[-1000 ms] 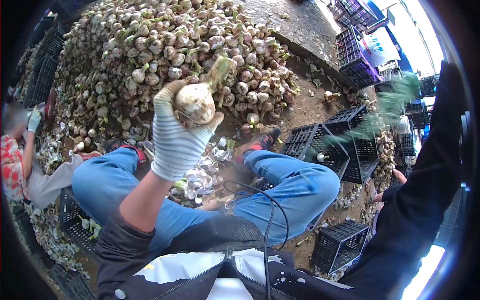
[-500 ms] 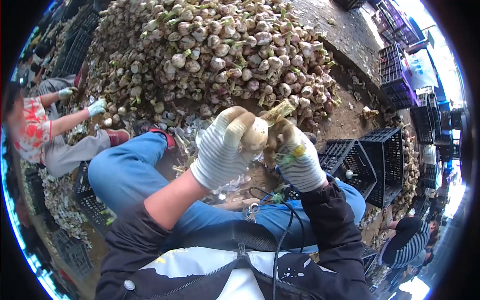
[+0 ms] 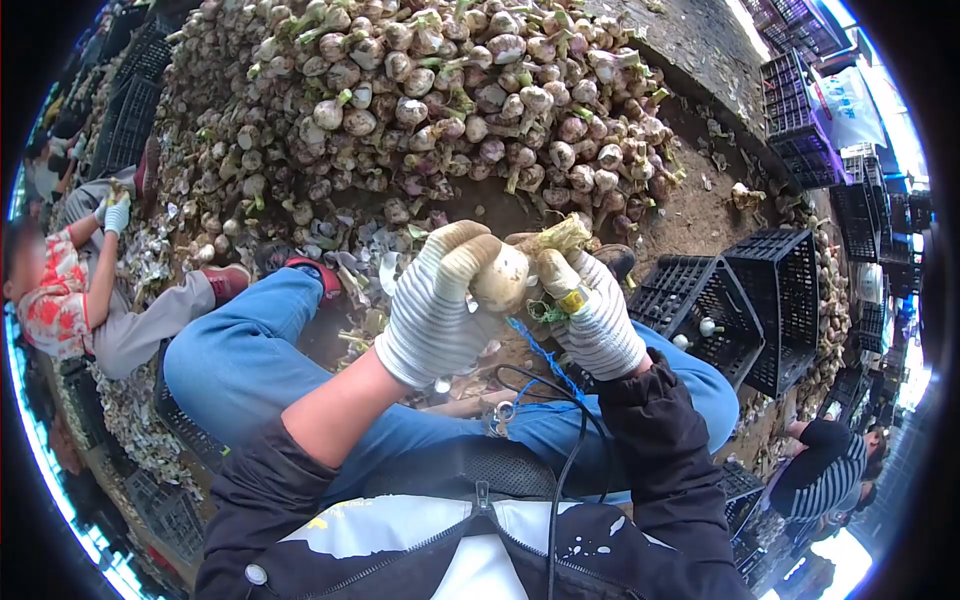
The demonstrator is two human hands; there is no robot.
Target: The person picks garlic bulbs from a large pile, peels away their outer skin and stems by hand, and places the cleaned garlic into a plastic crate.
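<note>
My left hand (image 3: 432, 305), in a striped knit glove with tan fingertips, is closed around a pale garlic bulb (image 3: 502, 280). From the bulb a dry, frayed stalk (image 3: 565, 235) points to the right. My right hand (image 3: 597, 318), gloved the same way, has its fingers closed at that stalk, with the thumb towards the bulb. A yellow band (image 3: 573, 300) and some green strands (image 3: 546, 312) show at its thumb. A blue cord (image 3: 540, 350) runs from near this hand down to my lap. Whether a tool sits inside the right hand is hidden.
A large heap of garlic (image 3: 420, 100) lies in front of me. Black plastic crates (image 3: 770, 310) stand to my right, one holding a few bulbs. Peeled skins (image 3: 370, 255) litter the ground. A gloved co-worker (image 3: 60, 290) sits at left; another person (image 3: 825, 470) is at lower right.
The bulb has turned slightly in my left hand, and both hands stay close together. The blue cord now shows stretched below the right hand. The co-worker at left has brought their hands together.
</note>
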